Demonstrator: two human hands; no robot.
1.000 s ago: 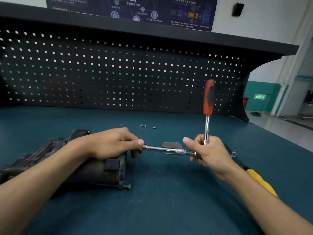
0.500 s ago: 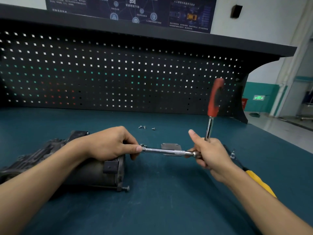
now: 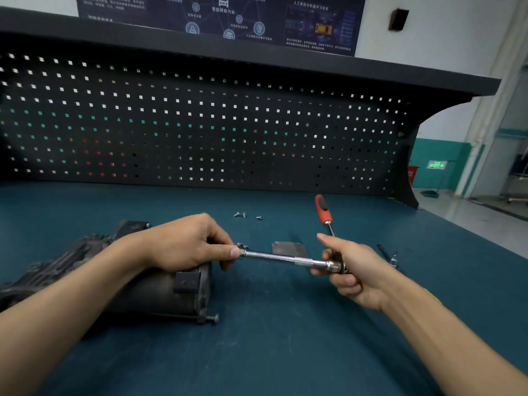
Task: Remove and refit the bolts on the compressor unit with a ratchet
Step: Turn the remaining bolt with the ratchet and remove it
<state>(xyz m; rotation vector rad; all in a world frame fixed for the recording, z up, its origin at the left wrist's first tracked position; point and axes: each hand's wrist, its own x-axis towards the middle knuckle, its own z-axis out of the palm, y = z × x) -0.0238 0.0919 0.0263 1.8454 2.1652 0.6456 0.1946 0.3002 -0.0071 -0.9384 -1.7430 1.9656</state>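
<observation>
Compressor (image 3: 160,290) is laid on its side at the left of the bench (image 3: 285,352), partly covered by the left forearm; its place is unchanged from the earlier frames. A flange bolt (image 3: 213,318) is seen projecting from its near lower corner.

The left hand (image 3: 185,244) is held over the compressor's end with its fingers curled, and the tip of the chrome bar (image 3: 285,260) is pinched between thumb and forefinger. The bar is stretched almost level to the right, where its other end is joined to the head of the ratchet (image 3: 323,210). That head is gripped in the curled fingers of the right hand (image 3: 354,270), with the thumb raised straight beside the shank.

The greatest change is found in the ratchet handle. A second ago it was stood upright, and half a second ago it was leaned to the right. Now it is tipped away toward the pegboard (image 3: 200,124) and slightly left, so that it is seen foreshortened and lower. The hold of both hands on the tool is kept as before.

Three loose bolts (image 3: 244,215) are left lying farther back on the bench, well apart from the compressor and unmoved. A small plate (image 3: 287,248) is laid flat just behind the bar. A dark shaft (image 3: 383,252) is seen on the bench to the right of the right hand.
</observation>
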